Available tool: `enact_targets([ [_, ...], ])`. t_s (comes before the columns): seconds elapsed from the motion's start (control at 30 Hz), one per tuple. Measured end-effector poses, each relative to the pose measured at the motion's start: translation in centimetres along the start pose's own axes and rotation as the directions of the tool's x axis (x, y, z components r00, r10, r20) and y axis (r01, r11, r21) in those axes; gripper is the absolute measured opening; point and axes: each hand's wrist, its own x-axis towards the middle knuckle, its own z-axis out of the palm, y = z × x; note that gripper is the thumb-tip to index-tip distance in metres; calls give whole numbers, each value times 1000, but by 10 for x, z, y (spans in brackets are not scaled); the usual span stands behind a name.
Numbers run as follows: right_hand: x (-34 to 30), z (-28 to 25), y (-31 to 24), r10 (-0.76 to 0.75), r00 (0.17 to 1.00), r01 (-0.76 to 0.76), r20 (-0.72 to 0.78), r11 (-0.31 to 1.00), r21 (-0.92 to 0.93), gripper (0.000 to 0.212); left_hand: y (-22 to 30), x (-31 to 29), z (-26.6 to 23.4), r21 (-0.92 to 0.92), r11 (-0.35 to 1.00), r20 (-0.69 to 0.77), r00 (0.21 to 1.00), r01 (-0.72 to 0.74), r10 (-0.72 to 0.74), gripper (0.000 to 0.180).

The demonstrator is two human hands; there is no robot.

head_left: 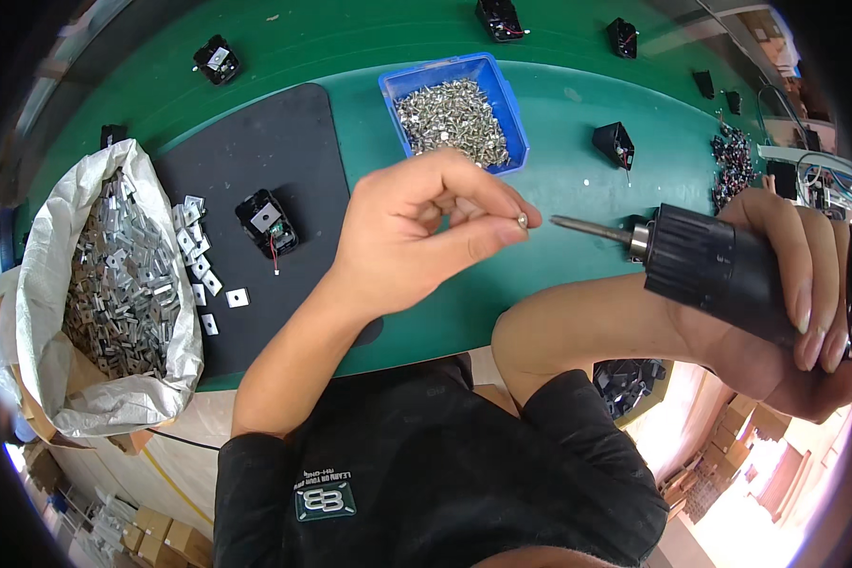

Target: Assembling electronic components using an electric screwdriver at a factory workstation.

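Note:
Pinched between the thumb and forefinger of my left hand [426, 222] is a small silvery screw [523, 220]. My right hand [795, 275] grips a black power screwdriver [710, 270], its bit pointing left at the screw with a small gap between them. Just beyond my left hand sits a blue bin [515, 118] full of loose screws [452, 118]. On the black mat [303, 123] to the left lies an open black housing [267, 224] with a metal plate, a circuit board and a short red wire in it.
At the left stands a white sack [43, 284] of small metal plates [123, 275]; several square plates [199, 251] lie beside it. More black housings [613, 145] sit on the green table and along its far side. A pile of small dark parts [732, 161] lies far right.

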Motion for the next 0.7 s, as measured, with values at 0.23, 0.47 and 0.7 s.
enact_targets([
  [0.23, 2, 8, 1, 62, 998, -63, 16, 995, 73, 22, 13, -2, -2, -18, 999, 33, 998, -45, 45, 16],
  [0.47, 1, 6, -1, 85, 995, -89, 58, 993, 81, 23, 15, -4, -5, -42, 998, 42, 997, -57, 59, 16],
  [0.7, 2, 9, 2, 103, 988, -111, 116, 991, 69, 26, 19, -8, -8, 16, 1000, 44, 999, -12, 11, 15],
])
